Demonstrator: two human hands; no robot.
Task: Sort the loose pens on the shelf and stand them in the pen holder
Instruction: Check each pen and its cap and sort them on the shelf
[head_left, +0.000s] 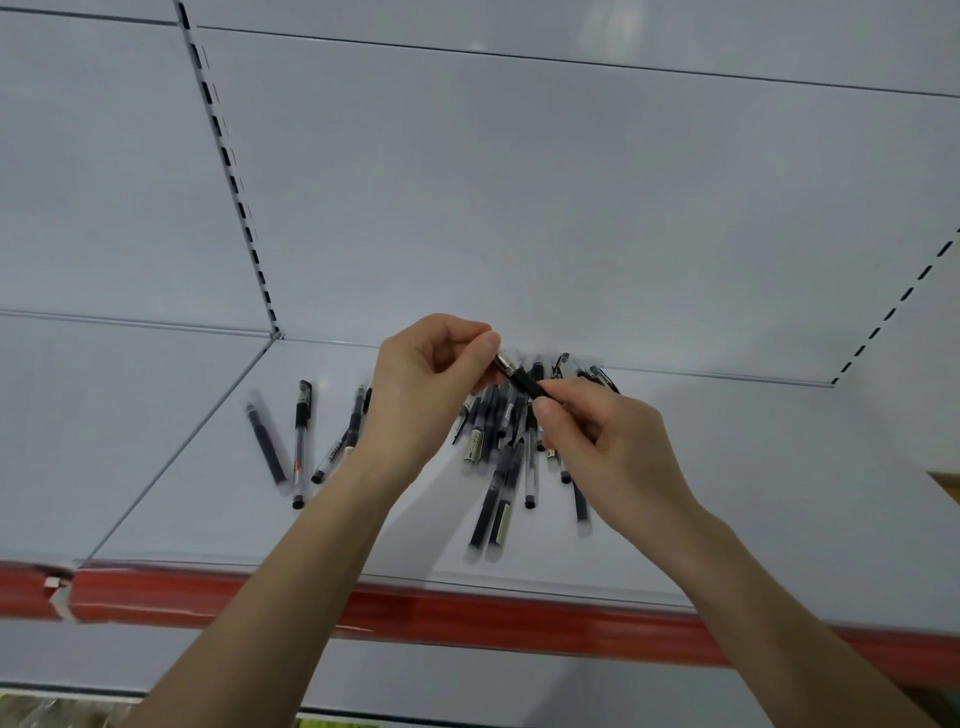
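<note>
Both hands pinch one black pen (519, 381), left hand (434, 384) on its silvery end, right hand (605, 447) on the barrel, above loose black-and-clear pens (493, 467) scattered on the white shelf (727, 467).

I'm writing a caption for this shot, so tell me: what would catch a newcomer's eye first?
Both hands meet mid-frame over the white shelf, the left hand and right hand pinching the two ends of one black pen. Under and behind them lies a messy heap of pens, with a few stray pens to the left. The red strip along the shelf's front edge stands out; no pen holder is visible.
</note>
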